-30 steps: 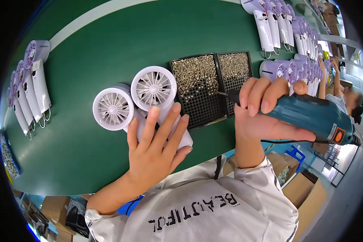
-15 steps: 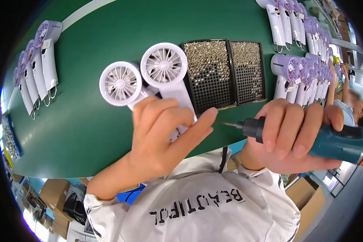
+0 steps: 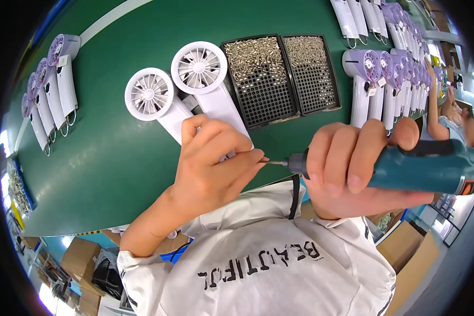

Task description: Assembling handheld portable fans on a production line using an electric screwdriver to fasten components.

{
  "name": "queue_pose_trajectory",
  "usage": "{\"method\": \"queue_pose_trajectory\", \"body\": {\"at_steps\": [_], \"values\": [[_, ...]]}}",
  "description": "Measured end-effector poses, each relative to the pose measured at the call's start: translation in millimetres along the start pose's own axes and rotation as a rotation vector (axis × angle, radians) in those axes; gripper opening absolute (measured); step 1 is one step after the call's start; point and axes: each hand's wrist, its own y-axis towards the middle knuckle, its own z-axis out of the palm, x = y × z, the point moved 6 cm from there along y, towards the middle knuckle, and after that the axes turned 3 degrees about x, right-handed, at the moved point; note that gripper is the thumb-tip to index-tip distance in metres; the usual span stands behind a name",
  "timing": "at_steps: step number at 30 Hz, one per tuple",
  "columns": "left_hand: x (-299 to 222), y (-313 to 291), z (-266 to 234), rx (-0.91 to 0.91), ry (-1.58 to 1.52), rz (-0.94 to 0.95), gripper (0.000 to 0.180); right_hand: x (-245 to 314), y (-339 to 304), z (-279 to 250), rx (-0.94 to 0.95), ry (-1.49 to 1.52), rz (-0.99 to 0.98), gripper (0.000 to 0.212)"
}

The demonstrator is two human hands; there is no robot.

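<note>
A row of purple-and-white handheld fans (image 3: 52, 84) lies along the far left of the green table (image 3: 105, 168). Nearer the middle, two white fan housings (image 3: 179, 84) rest side by side, round grilles facing up, their handles running toward the worker. The left hand (image 3: 210, 168) rests over those handles, fingers curled and pinched together at the tip of the driver bit; whether a screw sits between them is too small to tell. Behind it stand two black trays (image 3: 284, 73) filled with small silver screws. The right hand (image 3: 353, 168) is wrapped tightly around a teal electric screwdriver (image 3: 421, 166), held level with its bit pointing left to meet the left fingertips. More purple fans (image 3: 384, 79) stand in rows at the right, where another person's arm (image 3: 442, 113) reaches in.
</note>
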Motion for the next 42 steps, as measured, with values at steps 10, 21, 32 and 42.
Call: {"method": "queue_pose_trajectory", "body": {"at_steps": [10,21,32,42], "values": [[-5.5,-11.2,-1.7,-0.02,-0.012,-0.008,0.023,1.4,-9.8,7.9,-0.005,-0.008,0.018,0.062],[2.2,-19.3,6.5,-0.042,0.115,-0.064,0.026,-11.4,-26.8,29.0,0.059,-0.144,0.011,0.03],[7.5,-23.6,4.1,-0.043,0.047,-0.097,0.023,-36.0,-28.5,32.6,0.088,-0.203,0.013,0.012],[9.7,-24.2,5.2,-0.014,0.068,-0.132,0.04,-36.3,-26.8,33.7,0.385,-0.372,0.034,0.056]]}}
